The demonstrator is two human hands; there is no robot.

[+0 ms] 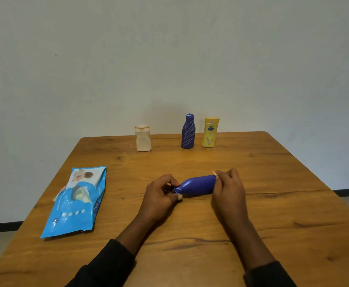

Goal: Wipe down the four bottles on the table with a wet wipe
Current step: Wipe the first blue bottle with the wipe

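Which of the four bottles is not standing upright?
The plain blue bottle held sideways between left hand and right hand. The white bottle, striped blue bottle and yellow bottle stand upright behind.

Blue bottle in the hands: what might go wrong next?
Gripped only at its ends by the left hand and right hand, the held blue bottle could slip and roll. The standing blue bottle and yellow bottle sit close together; reaching for one might topple the other.

The table [283,214] lies open at right and lower centre. A wipes pack [76,204] blocks centre left. The left hand [161,195] and right hand [228,189] grip a lying bottle [197,186] at centre. Behind them stand a white bottle [143,139], then a passable gap, then a blue bottle [188,132] just beside a yellow bottle [210,133].
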